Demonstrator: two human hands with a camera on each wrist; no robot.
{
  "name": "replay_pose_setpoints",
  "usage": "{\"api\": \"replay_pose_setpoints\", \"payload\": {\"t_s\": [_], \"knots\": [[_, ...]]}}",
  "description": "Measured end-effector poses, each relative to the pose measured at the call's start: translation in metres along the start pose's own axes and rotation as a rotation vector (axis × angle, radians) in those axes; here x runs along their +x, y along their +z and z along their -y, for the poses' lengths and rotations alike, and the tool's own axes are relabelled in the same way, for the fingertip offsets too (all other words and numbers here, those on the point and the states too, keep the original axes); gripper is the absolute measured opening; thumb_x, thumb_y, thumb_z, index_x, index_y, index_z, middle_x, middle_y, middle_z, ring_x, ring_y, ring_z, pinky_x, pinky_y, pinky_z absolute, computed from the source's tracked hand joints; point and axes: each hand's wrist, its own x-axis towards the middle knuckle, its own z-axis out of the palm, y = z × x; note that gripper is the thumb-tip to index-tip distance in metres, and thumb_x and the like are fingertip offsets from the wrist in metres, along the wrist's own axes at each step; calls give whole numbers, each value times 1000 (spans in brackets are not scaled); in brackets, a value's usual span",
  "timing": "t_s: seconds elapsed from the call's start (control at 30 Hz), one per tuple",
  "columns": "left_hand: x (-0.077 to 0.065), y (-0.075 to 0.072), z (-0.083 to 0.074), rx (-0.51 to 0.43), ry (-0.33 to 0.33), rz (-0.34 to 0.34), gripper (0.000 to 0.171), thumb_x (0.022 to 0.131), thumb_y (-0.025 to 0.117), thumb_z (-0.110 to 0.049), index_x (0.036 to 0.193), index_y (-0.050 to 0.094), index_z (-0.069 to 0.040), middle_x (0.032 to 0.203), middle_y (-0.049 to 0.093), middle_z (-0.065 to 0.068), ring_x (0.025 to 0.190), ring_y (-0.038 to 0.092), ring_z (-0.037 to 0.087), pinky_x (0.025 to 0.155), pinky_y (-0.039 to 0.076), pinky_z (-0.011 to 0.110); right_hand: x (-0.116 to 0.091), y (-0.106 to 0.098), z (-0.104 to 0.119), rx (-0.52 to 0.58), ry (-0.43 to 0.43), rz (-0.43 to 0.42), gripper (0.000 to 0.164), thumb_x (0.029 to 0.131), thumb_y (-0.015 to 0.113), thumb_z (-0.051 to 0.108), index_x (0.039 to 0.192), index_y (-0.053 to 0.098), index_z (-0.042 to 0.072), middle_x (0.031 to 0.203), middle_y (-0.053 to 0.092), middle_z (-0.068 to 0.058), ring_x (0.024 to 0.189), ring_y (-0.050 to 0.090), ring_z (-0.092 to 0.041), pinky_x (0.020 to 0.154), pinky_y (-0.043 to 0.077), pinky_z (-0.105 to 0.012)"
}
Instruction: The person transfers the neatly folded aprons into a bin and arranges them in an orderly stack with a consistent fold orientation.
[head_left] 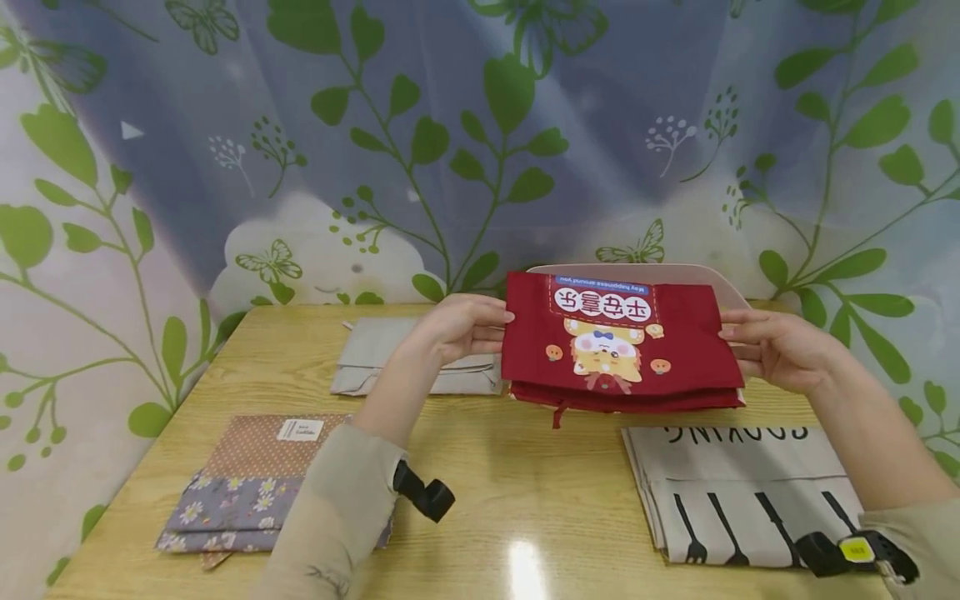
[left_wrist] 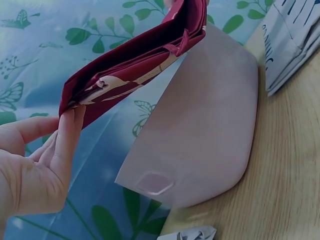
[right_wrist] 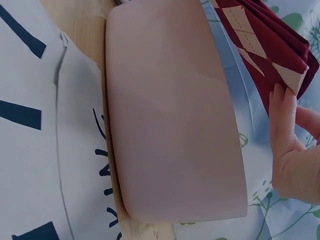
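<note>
Both hands hold up a folded red apron with an upside-down cartoon dog print, one hand at each end. My left hand pinches its left end, thumb and fingers on either side of the cloth. On the opposite end, my right hand grips the edge in the same way. In the left wrist view the apron shows its stacked folds and a short strap. Behind and below it stands a pale pink bin with a handle hole, mostly hidden by the apron in the head view.
A folded grey cloth lies at the back left of the wooden table. Nearer, on the left, is a folded brown-and-purple flowered cloth. A folded white apron with black cutlery prints lies front right. A leaf-patterned curtain hangs behind.
</note>
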Motion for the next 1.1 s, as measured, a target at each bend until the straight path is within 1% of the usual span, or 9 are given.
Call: {"api": "replay_pose_setpoints", "payload": {"t_s": [0.3,0.43,0.57,0.7,0.8,0.97,1.1], "knots": [[14,7,-2,-11,-20,-15,32,87,57,1,119,55,6,83,66,6,69,66,16,63,55,26,1,-8,9,5,10,-77,30,96,42,-2,94,70,10,90,70,-5,79,67,-20,68,56,-32],[21,11,-4,-23,-30,-22,31,88,57,1,118,55,5,83,65,5,68,65,15,62,55,24,2,-11,12,21,23,-103,31,96,42,-2,92,71,10,89,70,-4,78,68,-20,68,56,-32],[26,15,-5,-32,-38,-25,32,88,56,2,120,52,4,84,63,5,68,64,15,61,54,24,5,-16,15,25,36,-93,31,96,41,-2,94,70,9,91,69,-5,79,67,-20,68,56,-32],[33,17,-5,-44,-45,-39,37,89,56,1,126,49,3,88,62,6,68,64,15,59,54,23,9,-21,18,14,52,-75,31,97,40,-1,96,70,10,93,69,-5,82,67,-19,69,56,-33],[38,17,-4,-57,-48,-45,41,89,55,1,130,47,2,88,62,6,66,63,14,58,53,23,12,-25,20,9,68,-82,31,97,41,0,96,70,12,94,69,-4,82,67,-19,69,56,-34],[44,19,-3,-93,-49,-54,37,89,55,1,126,49,3,78,63,5,61,63,13,56,53,22,16,-28,25,1,87,-106,31,96,42,0,93,70,12,92,69,-4,81,67,-19,68,56,-33],[49,20,-3,-116,-45,-67,33,90,56,0,122,52,3,79,63,6,62,63,13,57,53,22,19,-29,26,16,84,-112,29,96,43,0,93,69,11,91,69,-4,81,67,-18,68,56,-32]]}}
